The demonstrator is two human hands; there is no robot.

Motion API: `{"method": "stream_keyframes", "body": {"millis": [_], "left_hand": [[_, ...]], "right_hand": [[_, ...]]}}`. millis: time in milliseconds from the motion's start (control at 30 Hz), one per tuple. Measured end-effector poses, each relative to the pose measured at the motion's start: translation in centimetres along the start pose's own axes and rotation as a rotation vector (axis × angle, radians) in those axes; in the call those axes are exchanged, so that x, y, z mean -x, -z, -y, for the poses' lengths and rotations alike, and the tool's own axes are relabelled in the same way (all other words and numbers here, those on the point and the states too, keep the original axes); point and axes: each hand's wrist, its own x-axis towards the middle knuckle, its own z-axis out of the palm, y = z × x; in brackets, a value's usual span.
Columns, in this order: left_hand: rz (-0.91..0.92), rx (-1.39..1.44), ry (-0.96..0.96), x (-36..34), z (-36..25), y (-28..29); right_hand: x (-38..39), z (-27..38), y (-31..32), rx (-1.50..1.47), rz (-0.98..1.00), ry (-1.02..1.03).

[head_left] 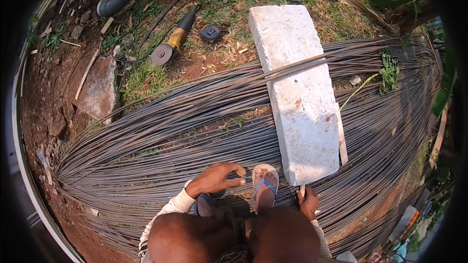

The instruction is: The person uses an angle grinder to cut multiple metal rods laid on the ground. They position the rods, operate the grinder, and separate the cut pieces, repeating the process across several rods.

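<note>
Bundles of long steel rods (209, 148) lie across the ground before me. A long white stone block (302, 102) rests over them, and a few rods (297, 67) cross its top. At the block's near end my right hand (308, 202) is closed round a short pale stick (302, 190) that touches or sits just by the block's lower edge. My left hand (214, 179) is held above the rods, thumb and fingers apart, holding nothing. Between the hands is my foot in a blue-strapped flip-flop (265, 187). My bent knees hide part of the near rods.
A yellow angle grinder (176, 36) and a black tape measure (210, 33) lie on the grass beyond the rods. Farther left are a grey pipe elbow (115, 2) and a flat rock (100, 87). A pale wooden strip (342, 141) lies along the block's right side.
</note>
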Motion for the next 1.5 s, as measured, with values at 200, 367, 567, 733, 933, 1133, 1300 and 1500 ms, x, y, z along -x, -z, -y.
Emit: {"method": "stream_keyframes", "body": {"millis": [200,367,567,733,933,1133,1300,1500], "left_hand": [[-0.330,0.016,0.070,7.0,-0.5,6.3],[-0.902,-0.052,0.088,15.4,-2.2,11.6],[-1.018,-0.198,0.121,16.4,6.1,30.6],[-0.716,-0.680,0.571,8.7,15.9,44.0],[-0.701,-0.699,0.610,-2.3,22.6,49.2],[-0.835,-0.568,0.554,-9.6,25.4,53.0],[-0.798,-0.610,0.583,-13.8,30.4,55.8],[-0.670,-0.539,0.771,-15.5,31.3,57.3]], "right_hand": [[-4.0,-0.2,6.4,-0.228,-0.238,-0.131],[-15.1,7.1,17.4,-0.223,-0.535,0.192],[-24.4,22.2,20.4,-0.262,-0.296,0.584],[-23.2,25.9,13.4,0.034,-0.234,0.698],[-23.3,24.3,9.4,0.043,-0.236,0.647],[-24.0,23.6,9.3,0.065,-0.223,0.660],[-24.3,23.0,9.0,0.079,-0.233,0.659],[-24.4,22.6,9.0,0.128,-0.233,0.660]]}}
